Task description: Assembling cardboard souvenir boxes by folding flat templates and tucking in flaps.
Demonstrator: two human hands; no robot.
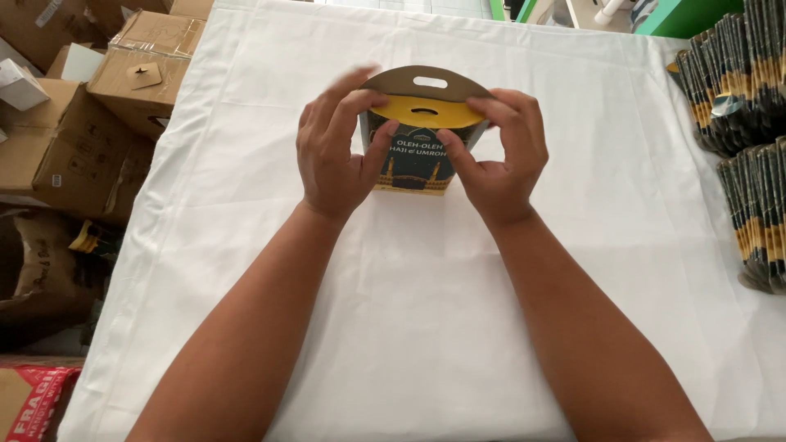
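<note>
Head view, from above: left fingers (354, 106) and right fingers (499, 115) clamped on small dark-blue-and-yellow carton (416, 155), thumbs pressed to its front, rounded handle flaps pinched between. Carton upright on white-clothed surface (409, 327). Flat carton stacks (749, 139) well right of fingers; cardboard boxes (90, 106) well left.

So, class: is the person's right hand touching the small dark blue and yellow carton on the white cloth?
Touching. The head view shows the right hand with its thumb pressed on the front of the carton and its fingers on the carton's yellow top flap, no gap.
</note>
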